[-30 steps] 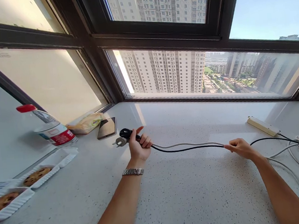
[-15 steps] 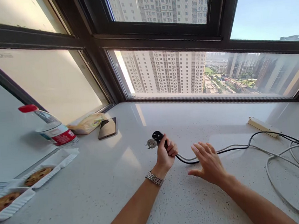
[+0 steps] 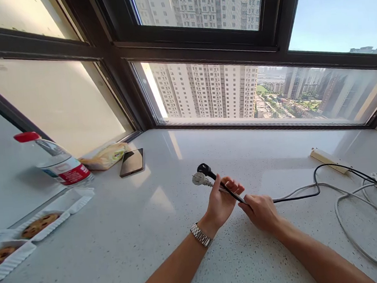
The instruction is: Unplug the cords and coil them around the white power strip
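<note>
Mid-frame, left hand (image 3: 221,199) & right hand (image 3: 261,210) are both gripping the two cords (image 3: 228,190) near the plugs (image 3: 202,175); most cord is lying loose at right, not bundled yet.

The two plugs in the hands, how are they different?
The black plug is dark and sits higher; the white plug is pale and sits just below it. The black cord is thinner than the white cord. Both plugs stick out past the left hand.
</note>
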The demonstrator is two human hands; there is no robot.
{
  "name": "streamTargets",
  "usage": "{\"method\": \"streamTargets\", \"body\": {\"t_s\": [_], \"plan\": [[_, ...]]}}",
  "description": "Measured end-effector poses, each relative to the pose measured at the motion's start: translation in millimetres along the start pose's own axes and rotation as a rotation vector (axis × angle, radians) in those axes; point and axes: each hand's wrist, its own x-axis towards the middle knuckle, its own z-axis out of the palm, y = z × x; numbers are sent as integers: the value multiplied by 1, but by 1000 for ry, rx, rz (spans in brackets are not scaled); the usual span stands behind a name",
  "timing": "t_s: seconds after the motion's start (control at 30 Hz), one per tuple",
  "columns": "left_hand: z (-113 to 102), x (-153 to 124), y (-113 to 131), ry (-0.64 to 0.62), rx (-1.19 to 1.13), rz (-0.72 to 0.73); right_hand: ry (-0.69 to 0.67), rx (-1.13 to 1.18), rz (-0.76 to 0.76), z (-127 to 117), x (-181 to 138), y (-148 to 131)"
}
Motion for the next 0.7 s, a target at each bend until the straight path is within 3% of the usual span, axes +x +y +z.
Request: {"method": "streamTargets", "body": {"t_s": [0.13,0.27,0.43,0.57,0.7], "plan": [[-1,-2,-7,-30,-43,-4,29,62,21,-6,-1,-2],[-9,4,1,22,86,42,-111,-22,94,-20,0,9],[-23,13,43,195,224,427,-238,-87,319,-40,-1,53],[-33,16,73,324,216,599,-379,110,338,-57,-7,89],[-38,19,85,383,223,680,-497,436,298,-73,-16,116]]}}
